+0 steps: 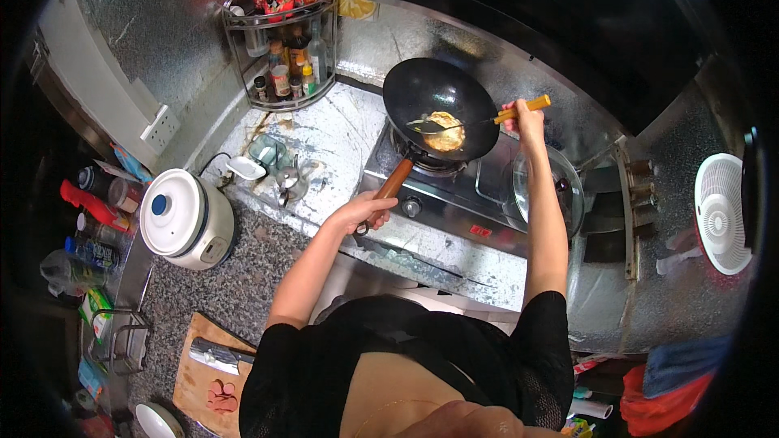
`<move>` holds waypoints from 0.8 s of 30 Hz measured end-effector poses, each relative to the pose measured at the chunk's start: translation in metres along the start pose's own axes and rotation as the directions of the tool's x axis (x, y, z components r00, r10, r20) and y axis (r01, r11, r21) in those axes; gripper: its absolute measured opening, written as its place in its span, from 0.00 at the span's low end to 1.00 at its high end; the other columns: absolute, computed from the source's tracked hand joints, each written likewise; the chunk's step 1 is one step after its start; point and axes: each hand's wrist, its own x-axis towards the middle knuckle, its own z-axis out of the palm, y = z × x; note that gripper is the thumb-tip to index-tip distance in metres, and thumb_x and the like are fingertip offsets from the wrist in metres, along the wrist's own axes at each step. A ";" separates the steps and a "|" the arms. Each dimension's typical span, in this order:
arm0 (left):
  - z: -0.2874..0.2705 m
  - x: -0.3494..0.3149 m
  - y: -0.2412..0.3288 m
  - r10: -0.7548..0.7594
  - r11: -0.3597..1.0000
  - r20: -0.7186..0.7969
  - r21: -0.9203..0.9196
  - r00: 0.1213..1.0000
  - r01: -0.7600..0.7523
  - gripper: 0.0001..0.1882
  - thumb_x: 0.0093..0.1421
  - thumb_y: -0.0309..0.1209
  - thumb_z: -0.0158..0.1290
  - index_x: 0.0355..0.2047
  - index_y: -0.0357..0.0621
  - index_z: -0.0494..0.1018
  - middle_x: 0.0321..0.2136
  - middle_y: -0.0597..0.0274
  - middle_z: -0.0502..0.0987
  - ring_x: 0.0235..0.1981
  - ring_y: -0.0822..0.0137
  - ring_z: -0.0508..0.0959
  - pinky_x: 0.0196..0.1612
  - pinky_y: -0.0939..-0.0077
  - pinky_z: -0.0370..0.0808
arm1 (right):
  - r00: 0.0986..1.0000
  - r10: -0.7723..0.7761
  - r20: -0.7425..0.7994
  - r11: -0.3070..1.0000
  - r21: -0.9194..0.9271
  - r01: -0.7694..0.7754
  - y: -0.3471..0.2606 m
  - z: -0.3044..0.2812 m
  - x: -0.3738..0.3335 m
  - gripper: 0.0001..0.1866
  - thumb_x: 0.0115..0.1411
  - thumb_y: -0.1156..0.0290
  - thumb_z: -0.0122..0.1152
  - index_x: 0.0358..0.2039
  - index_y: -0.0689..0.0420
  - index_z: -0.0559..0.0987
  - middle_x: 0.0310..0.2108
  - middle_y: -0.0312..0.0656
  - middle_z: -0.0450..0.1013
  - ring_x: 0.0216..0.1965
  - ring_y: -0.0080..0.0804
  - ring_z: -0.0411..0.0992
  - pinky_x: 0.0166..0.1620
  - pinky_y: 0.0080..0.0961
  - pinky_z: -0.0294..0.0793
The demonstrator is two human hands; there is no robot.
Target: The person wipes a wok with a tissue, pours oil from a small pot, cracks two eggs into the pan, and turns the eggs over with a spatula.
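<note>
My left hand (367, 212) is wrapped round the brown wooden handle of a black wok (438, 81), which is over the left burner of the gas stove (446, 207). In the wok lies a browned, round fried egg (445, 139). My right hand (526, 123) grips the yellow end of a spatula (535, 104) from the wok's right side. Its thin shaft crosses the rim, and the dark blade rests at the egg's left edge. Whether the blade is under the egg, I cannot tell. Below my right forearm, a glass lid (574, 195) is partly hidden on the stove's right side.
A two-tier rack (280, 20) of seasoning bottles stands in the back left corner. Left of me are a white cooker (182, 219), glassware (288, 182), and a cutting board (188, 373) with a cleaver (215, 354) and sliced sausage (221, 396). A range hood (552, 16) overhangs the stove.
</note>
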 end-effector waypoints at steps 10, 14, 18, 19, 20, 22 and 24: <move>0.002 -0.001 0.003 0.001 1.000 0.005 -0.002 1.000 -0.001 0.16 0.52 0.38 0.52 0.32 0.43 0.60 0.15 0.66 0.66 0.10 0.77 0.64 0.11 0.85 0.59 | 0.999 -0.036 0.039 0.956 -0.291 0.045 -0.025 0.022 -0.005 0.11 0.50 0.69 0.47 0.18 0.62 0.74 0.14 0.41 0.70 0.10 0.22 0.66 0.14 0.16 0.67; 0.004 0.000 0.002 0.018 1.000 0.003 -0.023 1.000 -0.018 0.15 0.52 0.38 0.52 0.31 0.43 0.60 0.14 0.67 0.66 0.10 0.78 0.64 0.11 0.85 0.59 | 0.993 -0.106 0.060 0.970 -0.213 0.117 -0.050 0.009 -0.014 0.10 0.51 0.71 0.47 0.19 0.63 0.72 0.15 0.41 0.70 0.10 0.22 0.66 0.14 0.16 0.66; 0.004 -0.002 0.002 0.028 0.999 0.011 -0.022 1.000 -0.028 0.14 0.53 0.37 0.52 0.31 0.43 0.60 0.13 0.67 0.65 0.10 0.78 0.63 0.12 0.85 0.59 | 0.982 -0.135 0.129 0.951 -0.261 0.165 -0.085 -0.012 -0.033 0.09 0.50 0.71 0.47 0.20 0.63 0.72 0.18 0.42 0.71 0.11 0.20 0.65 0.15 0.15 0.65; 0.003 -0.002 0.001 0.024 0.999 0.010 -0.029 1.000 -0.024 0.14 0.53 0.37 0.52 0.31 0.43 0.60 0.13 0.67 0.65 0.10 0.78 0.63 0.12 0.85 0.59 | 0.979 -0.155 0.132 0.937 -0.295 0.188 -0.090 -0.017 -0.034 0.10 0.50 0.71 0.46 0.20 0.63 0.72 0.17 0.42 0.71 0.11 0.20 0.65 0.15 0.15 0.65; 0.002 0.000 0.000 0.019 0.999 0.008 -0.030 1.000 -0.019 0.14 0.53 0.37 0.51 0.31 0.43 0.60 0.13 0.67 0.65 0.10 0.78 0.63 0.12 0.85 0.59 | 0.980 -0.146 0.133 0.922 -0.340 0.183 -0.095 -0.020 -0.037 0.10 0.50 0.71 0.46 0.20 0.64 0.72 0.16 0.41 0.70 0.11 0.20 0.65 0.15 0.15 0.65; 0.000 0.001 -0.002 0.013 0.999 0.009 -0.037 1.000 -0.013 0.14 0.53 0.37 0.51 0.32 0.43 0.60 0.13 0.67 0.65 0.10 0.78 0.63 0.12 0.85 0.59 | 0.984 -0.125 0.128 0.903 -0.396 0.166 -0.099 -0.024 -0.040 0.11 0.50 0.70 0.46 0.20 0.64 0.73 0.16 0.41 0.70 0.11 0.20 0.65 0.15 0.15 0.65; 0.002 0.000 0.000 0.013 0.999 0.010 -0.033 1.000 -0.012 0.14 0.53 0.37 0.51 0.32 0.43 0.60 0.13 0.67 0.65 0.10 0.78 0.63 0.12 0.85 0.59 | 0.988 -0.112 0.108 0.896 -0.419 0.147 -0.103 -0.028 -0.040 0.12 0.51 0.69 0.46 0.19 0.64 0.73 0.15 0.41 0.70 0.11 0.20 0.65 0.16 0.15 0.66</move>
